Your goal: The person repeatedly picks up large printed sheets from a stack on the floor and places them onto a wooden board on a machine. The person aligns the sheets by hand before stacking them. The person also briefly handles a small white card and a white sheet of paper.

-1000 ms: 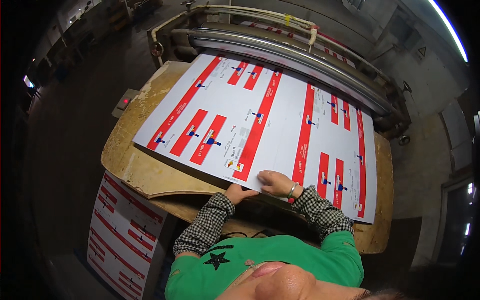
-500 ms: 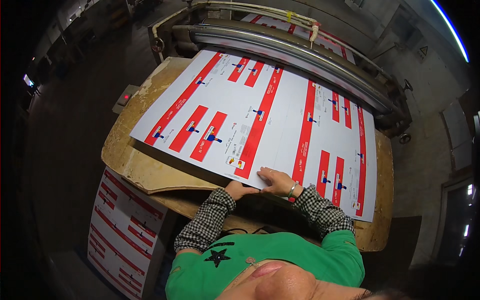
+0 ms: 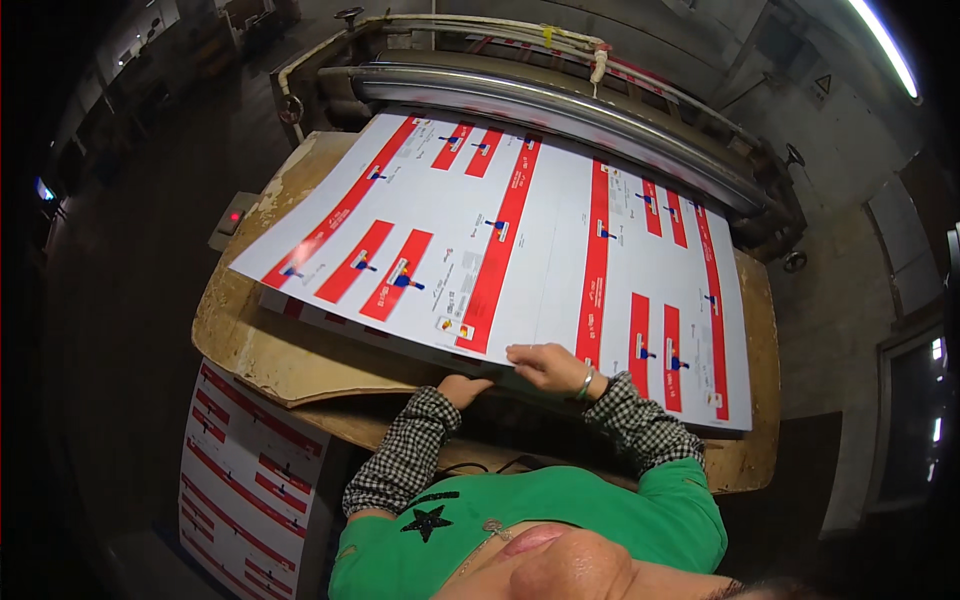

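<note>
A large white printed sheet (image 3: 552, 260) with red bands and small blue figures slopes from the rollers toward me, its near edge raised. My right hand (image 3: 550, 368) is closed on that near edge, thumb side toward the sheet's middle. Under the raised edge, part of another printed sheet (image 3: 330, 318) shows on the worn wooden table (image 3: 240, 335). My left hand (image 3: 462, 390) is at the table's near edge, just below the raised sheet, thumb pointing right. Its other fingers are curled and mostly hidden, so what they hold is unclear.
Beyond the table, a metal roller (image 3: 560, 110) spans a machine frame with pale pipes (image 3: 470, 22) above it. A small box with a red light (image 3: 234, 217) sits at the table's left. A stack of similar printed sheets (image 3: 245, 480) stands below, front left.
The printed sheet's near edge has lifted, showing another sheet underneath. My hands, close together before, are now apart: the right stays on the sheet, the left is lower. The view has shifted slightly.
</note>
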A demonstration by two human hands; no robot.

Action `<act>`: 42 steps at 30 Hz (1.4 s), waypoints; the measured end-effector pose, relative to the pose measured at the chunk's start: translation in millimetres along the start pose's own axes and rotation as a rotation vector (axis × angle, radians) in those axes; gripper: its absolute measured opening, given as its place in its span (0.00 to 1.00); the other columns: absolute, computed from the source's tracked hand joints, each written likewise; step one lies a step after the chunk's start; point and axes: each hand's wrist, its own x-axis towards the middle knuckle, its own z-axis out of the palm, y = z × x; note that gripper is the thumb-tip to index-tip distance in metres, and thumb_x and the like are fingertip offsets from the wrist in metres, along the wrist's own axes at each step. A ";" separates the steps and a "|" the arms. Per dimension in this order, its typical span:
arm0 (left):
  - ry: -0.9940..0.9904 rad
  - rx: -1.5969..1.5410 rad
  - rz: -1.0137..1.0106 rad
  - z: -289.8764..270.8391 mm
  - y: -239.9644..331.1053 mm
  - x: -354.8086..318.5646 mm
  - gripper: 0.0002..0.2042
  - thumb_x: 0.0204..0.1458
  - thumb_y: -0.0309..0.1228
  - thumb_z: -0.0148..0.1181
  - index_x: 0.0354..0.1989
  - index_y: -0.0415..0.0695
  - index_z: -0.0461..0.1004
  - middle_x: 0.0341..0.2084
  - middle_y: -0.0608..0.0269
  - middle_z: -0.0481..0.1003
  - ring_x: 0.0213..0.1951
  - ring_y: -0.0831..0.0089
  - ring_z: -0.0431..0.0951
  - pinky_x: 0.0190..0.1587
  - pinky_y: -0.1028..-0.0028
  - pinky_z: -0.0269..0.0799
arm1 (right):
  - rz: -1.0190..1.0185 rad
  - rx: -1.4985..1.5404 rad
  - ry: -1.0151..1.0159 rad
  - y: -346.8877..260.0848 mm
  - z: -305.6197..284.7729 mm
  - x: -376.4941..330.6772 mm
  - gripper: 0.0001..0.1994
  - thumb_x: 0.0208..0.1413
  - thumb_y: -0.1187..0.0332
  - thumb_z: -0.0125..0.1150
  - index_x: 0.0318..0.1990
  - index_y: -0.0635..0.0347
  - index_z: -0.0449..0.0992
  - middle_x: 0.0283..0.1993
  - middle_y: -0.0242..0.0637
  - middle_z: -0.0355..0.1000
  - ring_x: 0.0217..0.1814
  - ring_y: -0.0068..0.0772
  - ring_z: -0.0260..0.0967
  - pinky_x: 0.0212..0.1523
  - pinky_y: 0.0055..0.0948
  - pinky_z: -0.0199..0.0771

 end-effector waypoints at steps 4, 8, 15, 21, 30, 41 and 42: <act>0.103 -0.399 0.205 6.3 16.4 -10.9 0.25 0.48 0.48 0.58 0.42 0.36 0.75 0.38 0.50 0.76 0.43 0.62 0.75 0.48 0.70 0.67 | 0.135 0.033 -0.044 25.8 22.8 -8.5 0.09 0.48 0.67 0.55 0.36 0.60 0.73 0.39 0.45 0.72 0.38 0.48 0.70 0.40 0.39 0.70; 0.077 -0.318 0.014 -2.0 18.4 -10.2 0.24 0.47 0.45 0.62 0.42 0.33 0.74 0.38 0.52 0.76 0.42 0.66 0.75 0.47 0.72 0.67 | 0.282 0.061 0.130 90.1 22.0 22.4 0.12 0.45 0.66 0.56 0.37 0.61 0.74 0.45 0.45 0.72 0.41 0.48 0.70 0.44 0.36 0.70; -0.014 -0.378 0.186 -10.7 31.9 -11.6 0.23 0.43 0.36 0.66 0.46 0.34 0.70 0.42 0.55 0.74 0.45 0.70 0.73 0.50 0.72 0.66 | 0.202 -0.174 0.033 89.6 31.2 33.3 0.25 0.42 0.59 0.62 0.48 0.64 0.69 0.50 0.54 0.66 0.56 0.53 0.60 0.56 0.41 0.61; 0.035 -0.477 0.205 2.4 16.2 -0.9 0.18 0.43 0.32 0.64 0.41 0.33 0.73 0.34 0.60 0.76 0.38 0.72 0.75 0.44 0.74 0.69 | 0.099 -0.232 -0.039 29.0 45.4 -7.8 0.25 0.43 0.67 0.58 0.52 0.61 0.65 0.57 0.54 0.60 0.60 0.53 0.56 0.56 0.42 0.61; 0.000 0.656 0.337 -6.7 -68.6 4.4 0.12 0.51 0.36 0.50 0.40 0.50 0.77 0.33 0.46 0.76 0.37 0.53 0.77 0.42 0.63 0.72 | -0.005 -0.067 0.161 -0.8 22.8 7.2 0.09 0.41 0.72 0.54 0.31 0.65 0.71 0.39 0.47 0.69 0.46 0.49 0.66 0.44 0.37 0.69; -0.104 -0.863 0.117 9.8 3.9 -22.9 0.23 0.49 0.23 0.58 0.54 0.32 0.62 0.45 0.48 0.70 0.42 0.65 0.76 0.45 0.71 0.75 | 0.242 0.098 -0.067 35.1 35.7 -0.9 0.15 0.40 0.72 0.58 0.39 0.65 0.75 0.49 0.49 0.71 0.53 0.41 0.69 0.48 0.29 0.71; -0.070 -0.930 0.133 11.3 -2.5 -27.2 0.24 0.50 0.23 0.57 0.56 0.32 0.60 0.47 0.46 0.69 0.42 0.64 0.76 0.45 0.71 0.75 | 0.262 0.121 -0.017 50.1 43.2 7.1 0.15 0.40 0.72 0.58 0.39 0.65 0.74 0.49 0.48 0.71 0.52 0.37 0.70 0.48 0.27 0.71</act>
